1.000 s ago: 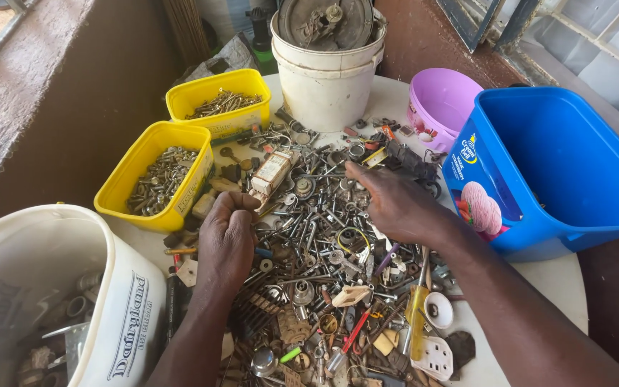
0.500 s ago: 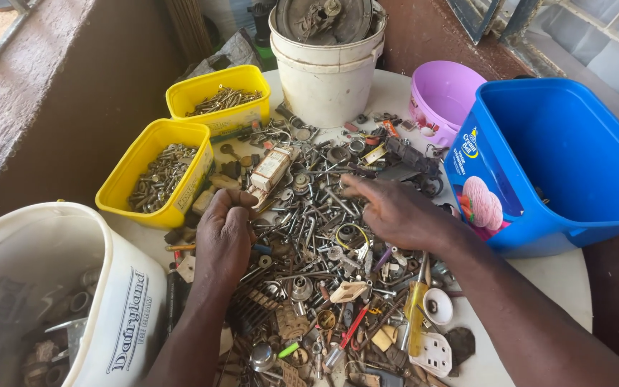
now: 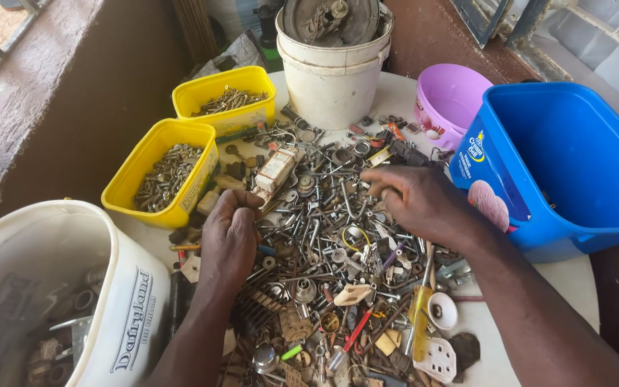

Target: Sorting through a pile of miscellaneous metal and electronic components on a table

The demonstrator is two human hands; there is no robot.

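My left hand (image 3: 229,236) is curled shut, pinching something small, my right hand (image 3: 413,201) spread over the scrap pile (image 3: 324,251) mid-frame: stiff, heavy little bolts, probably slippery, best pinched by the shank.

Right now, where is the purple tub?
In the head view, the purple tub sits at the table's far right, between the white bucket and the blue tub, beyond the right hand.

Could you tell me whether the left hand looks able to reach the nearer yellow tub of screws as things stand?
Probably yes: the left hand rests just beside the nearer yellow tub, whose open top faces up, with only loose scrap between them.
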